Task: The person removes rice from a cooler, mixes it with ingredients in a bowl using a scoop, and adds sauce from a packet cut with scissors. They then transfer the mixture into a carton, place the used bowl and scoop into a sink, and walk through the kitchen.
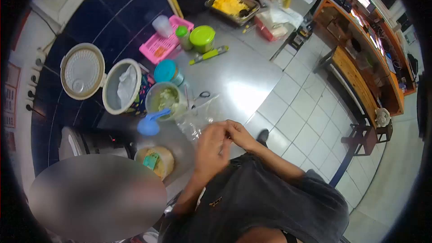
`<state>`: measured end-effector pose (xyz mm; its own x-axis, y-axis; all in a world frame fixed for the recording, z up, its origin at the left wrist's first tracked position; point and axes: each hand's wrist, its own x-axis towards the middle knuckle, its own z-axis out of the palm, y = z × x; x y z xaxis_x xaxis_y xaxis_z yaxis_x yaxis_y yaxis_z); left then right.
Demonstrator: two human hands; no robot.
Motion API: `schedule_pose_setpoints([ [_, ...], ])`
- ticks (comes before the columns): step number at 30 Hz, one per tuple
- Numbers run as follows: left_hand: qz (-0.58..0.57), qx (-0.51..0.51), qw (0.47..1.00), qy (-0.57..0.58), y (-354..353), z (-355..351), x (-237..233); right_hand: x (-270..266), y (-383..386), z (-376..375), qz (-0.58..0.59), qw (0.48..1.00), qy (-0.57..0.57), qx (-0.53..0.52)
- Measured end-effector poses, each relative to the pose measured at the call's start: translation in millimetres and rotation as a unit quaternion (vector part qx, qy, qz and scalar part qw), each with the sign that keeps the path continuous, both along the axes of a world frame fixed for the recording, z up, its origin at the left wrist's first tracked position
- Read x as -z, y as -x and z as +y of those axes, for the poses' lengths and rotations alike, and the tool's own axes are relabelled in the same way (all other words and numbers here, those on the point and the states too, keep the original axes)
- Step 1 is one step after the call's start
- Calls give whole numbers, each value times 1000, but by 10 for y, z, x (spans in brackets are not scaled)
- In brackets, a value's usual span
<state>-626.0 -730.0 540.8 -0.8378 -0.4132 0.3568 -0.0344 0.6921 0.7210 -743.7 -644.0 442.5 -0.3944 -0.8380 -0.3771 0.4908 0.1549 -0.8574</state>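
My left hand and my right hand meet in front of my body, over the near edge of the metal table. Fingers of both are pinched together at the top of a clear plastic bag; slight blur hides the exact grip. Beyond the bag lie scissors with dark handles. To the left stands a clear tub with pale green and white contents, and a blue scoop rests by its rim. Nearer me is a round container of tan contents with a green piece inside.
An open cooler box holds white plastic. Behind are a blue-lidded jar, green-lidded containers, a pink basket and a green-and-grey tool. A metal tray carries yellow food. A dark appliance stands left.
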Motion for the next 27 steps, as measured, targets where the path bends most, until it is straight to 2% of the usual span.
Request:
schedule_pose_setpoints([
  [1, 33, 51, 998, 16, 288, 252, 24, -6, 144, 100, 10, 1000, 9, 3],
  [2, 67, 101, 992, 33, 582, 463, 74, -26, 308, 178, -135, 988, 57, 47],
  [3, 80, 100, 991, 41, 863, 655, 117, -8, 455, 284, -278, 951, 101, 83],
  [4, 78, 144, 983, 88, 1124, 862, 150, 683, 637, 321, -298, 937, 181, 9],
  [5, 83, 185, 970, 138, 1442, 1021, 192, 621, 916, 518, -282, 942, 180, 3],
  [8, 129, 249, 954, 105, 2141, 1425, 374, -9, 1373, 1198, -284, 938, 186, 69],
  [11, 170, 277, 943, 77, 2874, 1712, 460, -514, 1998, 1801, -270, 934, 189, 137],
  [12, 169, 268, 946, 67, 3088, 1757, 549, -374, 2223, 1936, -247, 934, 239, 94],
  [13, 168, 259, 949, 58, 3298, 1781, 611, -370, 2364, 2051, -242, 936, 236, 96],
  [15, 168, 237, 954, 66, 3690, 1733, 701, -325, 2628, 2214, -160, 960, 83, 213],
  [16, 143, 216, 964, 55, 3896, 1671, 744, -234, 2842, 2250, -201, 953, 77, 214],
  [17, 117, 194, 973, 43, 4103, 1605, 785, -193, 3052, 2306, -195, 953, 78, 219],
  [19, 99, 144, 984, -38, 4519, 1489, 873, -501, 3434, 2331, -21, 989, 83, 119],
  [20, 94, 127, 986, -60, 4733, 1414, 936, -560, 3664, 2362, 27, 991, 66, 113],
  [21, 102, 111, 988, -19, 4964, 1330, 949, -557, 3934, 2407, 35, 991, 59, 115],
  [23, 69, 94, 990, -85, 5400, 1243, 1027, -542, 4536, 2475, 58, 995, 31, 78],
  [25, 93, 78, 992, -45, 5891, 1152, 1195, -418, 5176, 2443, 84, 991, 21, 106],
  [27, 59, 92, 991, -80, 6323, 1101, 1158, -355, 5797, 2395, 115, 977, -57, 171],
])
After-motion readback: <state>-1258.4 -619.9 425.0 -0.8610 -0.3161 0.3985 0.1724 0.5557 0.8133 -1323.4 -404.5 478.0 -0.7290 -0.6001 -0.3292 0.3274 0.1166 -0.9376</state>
